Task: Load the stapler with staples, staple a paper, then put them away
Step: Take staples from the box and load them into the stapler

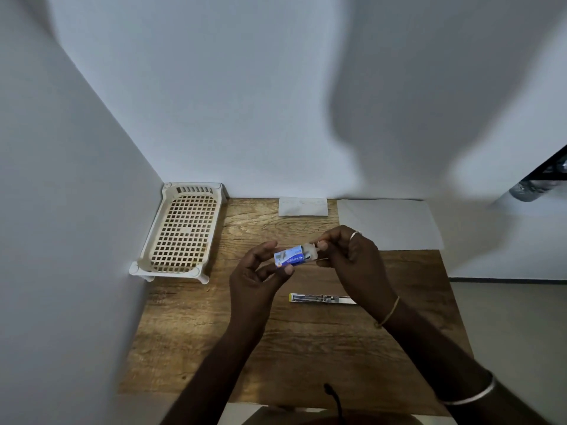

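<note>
Staple box [290, 256]: pinched in my left hand [260, 271] fingertips.
Box tray: my right hand [349, 256] fingers grip its end.
Stapler [322, 299]: flat on table [199, 332], below my right fingers, untouched.

blue staple box [290, 256] held open above opened stapler [322, 299]; white paper [389, 223] behind.

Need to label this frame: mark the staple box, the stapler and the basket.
staple box [291, 256], head view, on its blue printed face.
stapler [322, 299], head view, on the middle of its opened metal channel.
basket [211, 229], head view, on its right rim.
</note>
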